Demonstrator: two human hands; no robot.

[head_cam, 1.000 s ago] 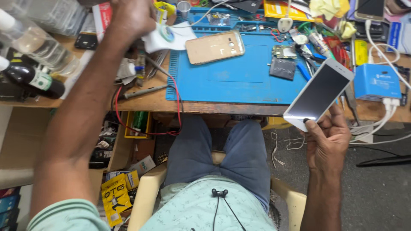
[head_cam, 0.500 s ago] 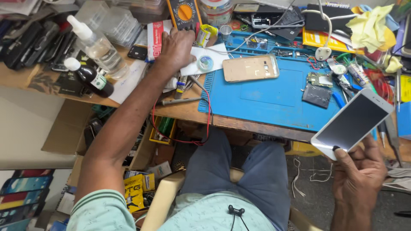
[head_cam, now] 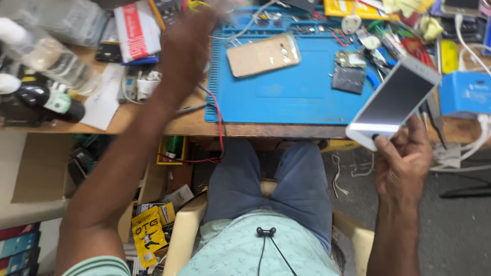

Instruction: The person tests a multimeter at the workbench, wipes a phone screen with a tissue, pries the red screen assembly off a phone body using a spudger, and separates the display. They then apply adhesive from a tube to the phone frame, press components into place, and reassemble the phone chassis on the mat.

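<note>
Holding a white phone (head_cam: 394, 102), right hand (head_cam: 404, 163) beside blue mat (head_cam: 286, 97).

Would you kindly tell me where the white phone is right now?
In the head view the white phone is on the right, held up in the right hand just off the bench edge, beside the blue mat and the blue box.

White smartphone (head_cam: 394, 102), dark screen up, tilted above the bench edge
</note>
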